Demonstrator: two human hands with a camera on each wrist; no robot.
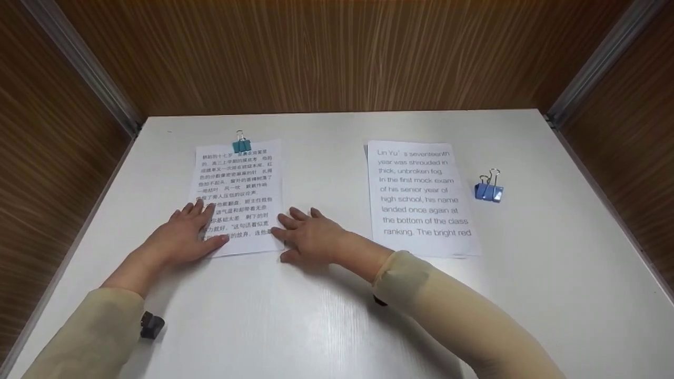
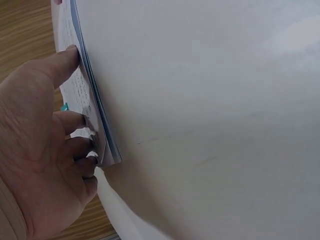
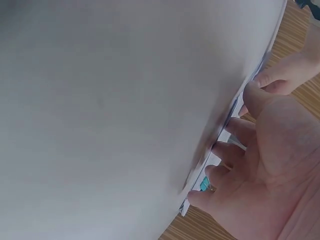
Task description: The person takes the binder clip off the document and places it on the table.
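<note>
A stack of printed paper sheets (image 1: 245,202) lies on the left of the white table, with a teal binder clip (image 1: 241,146) on its top edge. My left hand (image 1: 181,235) rests on its lower left side with fingers spread, the fingertips over the printed text. At the stack's lower right edge, my right hand (image 1: 316,237) touches the paper with loosely spread fingers. The left wrist view shows the thumb and fingers of that hand along the edge of the stack (image 2: 92,85). Neither hand curls round anything.
To the right lies a second paper stack (image 1: 421,197) printed in English, with no clip on it. Beside it a blue binder clip (image 1: 488,192) sits on the white table (image 1: 326,326). Wood-grain panels (image 1: 337,58) enclose the table at the back and sides.
</note>
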